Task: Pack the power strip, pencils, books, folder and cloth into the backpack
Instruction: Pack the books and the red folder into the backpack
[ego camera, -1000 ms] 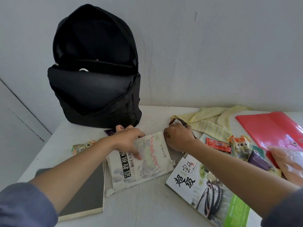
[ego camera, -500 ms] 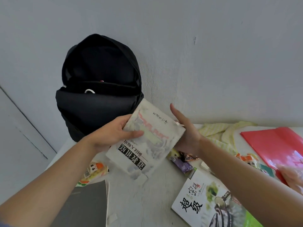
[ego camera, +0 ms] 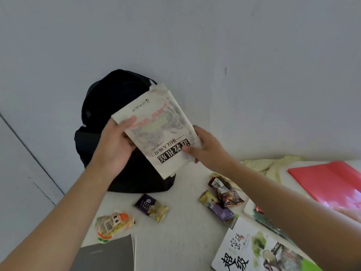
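both hands hold a worn pale book [ego camera: 156, 130] tilted in the air in front of the black backpack [ego camera: 109, 114], left hand [ego camera: 115, 145] gripping its left edge, right hand [ego camera: 203, 149] pinching its lower right edge; red folder [ego camera: 328, 182] and yellow cloth [ego camera: 273, 167] on the table [ego camera: 185, 227].

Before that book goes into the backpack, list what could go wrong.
1. The worn book, gripped by the left hand and right hand, has frayed corners that might snag on the backpack and tear.
2. The worn book covers the backpack's opening in this view, so it could be aimed blind and miss.
3. Neither hand steadies the backpack; a push may tip or slide it.
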The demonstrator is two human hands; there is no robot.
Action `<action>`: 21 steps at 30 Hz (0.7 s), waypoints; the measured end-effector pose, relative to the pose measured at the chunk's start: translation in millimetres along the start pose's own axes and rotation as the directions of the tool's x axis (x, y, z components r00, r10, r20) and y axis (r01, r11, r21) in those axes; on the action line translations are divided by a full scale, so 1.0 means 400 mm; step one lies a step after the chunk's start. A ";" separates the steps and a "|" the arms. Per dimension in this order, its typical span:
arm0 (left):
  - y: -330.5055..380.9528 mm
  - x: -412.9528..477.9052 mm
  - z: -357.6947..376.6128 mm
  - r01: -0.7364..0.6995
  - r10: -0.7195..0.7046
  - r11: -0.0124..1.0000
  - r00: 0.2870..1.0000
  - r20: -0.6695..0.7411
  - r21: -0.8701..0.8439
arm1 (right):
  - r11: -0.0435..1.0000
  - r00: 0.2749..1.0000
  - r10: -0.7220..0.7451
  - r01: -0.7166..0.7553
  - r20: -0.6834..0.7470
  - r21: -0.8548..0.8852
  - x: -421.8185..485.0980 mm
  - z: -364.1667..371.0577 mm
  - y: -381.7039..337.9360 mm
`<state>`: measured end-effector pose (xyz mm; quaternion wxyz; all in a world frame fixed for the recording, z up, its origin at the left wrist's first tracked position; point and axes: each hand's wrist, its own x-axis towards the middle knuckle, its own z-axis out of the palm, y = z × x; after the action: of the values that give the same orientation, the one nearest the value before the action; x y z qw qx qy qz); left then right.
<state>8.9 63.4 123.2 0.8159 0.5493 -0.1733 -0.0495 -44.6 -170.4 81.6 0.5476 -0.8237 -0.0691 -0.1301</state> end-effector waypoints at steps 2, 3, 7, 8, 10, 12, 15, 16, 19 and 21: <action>0.067 0.024 -0.028 -0.045 0.047 0.995 0.999 -0.022 0.093 | 0.991 0.989 -0.074 0.059 -0.126 -0.117 0.017 -0.026 -0.036; 0.100 0.034 -0.042 -0.067 0.068 0.982 0.998 -0.004 0.176 | 0.987 0.978 -0.106 0.081 -0.182 -0.140 0.028 -0.034 -0.052; 0.172 0.055 -0.082 -0.126 0.010 0.820 0.979 0.205 0.559 | 0.969 0.946 -0.209 0.167 -0.249 -0.179 0.069 -0.028 -0.103; 0.180 0.060 -0.088 -0.139 -0.009 0.759 0.974 0.224 0.636 | 0.961 0.939 -0.237 0.189 -0.250 -0.204 0.080 -0.019 -0.115; 0.182 0.068 -0.100 -0.175 -0.037 0.630 0.966 0.255 0.756 | 0.962 0.930 -0.246 0.198 -0.275 -0.190 0.100 -0.005 -0.138; 0.176 0.077 -0.124 -0.191 -0.019 0.579 0.969 0.247 0.792 | 0.981 0.934 -0.194 0.189 -0.298 -0.046 0.121 0.012 -0.157; 0.151 0.084 -0.166 -0.191 0.102 0.660 0.981 0.165 0.727 | 0.945 0.975 -0.014 0.085 -0.222 0.315 0.148 0.037 -0.164; 0.145 0.090 -0.181 -0.201 0.149 0.684 0.980 0.135 0.701 | 0.922 0.990 0.034 0.022 -0.137 0.387 0.162 0.047 -0.163; 0.120 0.113 -0.216 -0.215 0.244 0.777 0.969 0.032 0.591 | 0.952 0.995 0.102 -0.104 0.024 0.288 0.193 0.079 -0.150; 0.115 0.142 -0.235 -0.220 0.279 0.839 0.959 -0.047 0.497 | 0.947 0.993 0.115 -0.118 0.028 0.300 0.224 0.109 -0.152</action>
<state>88.7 148.7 146.6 0.6592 0.7116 -0.2021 0.1349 31.5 -109.0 145.4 0.6730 -0.7340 -0.0418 -0.0813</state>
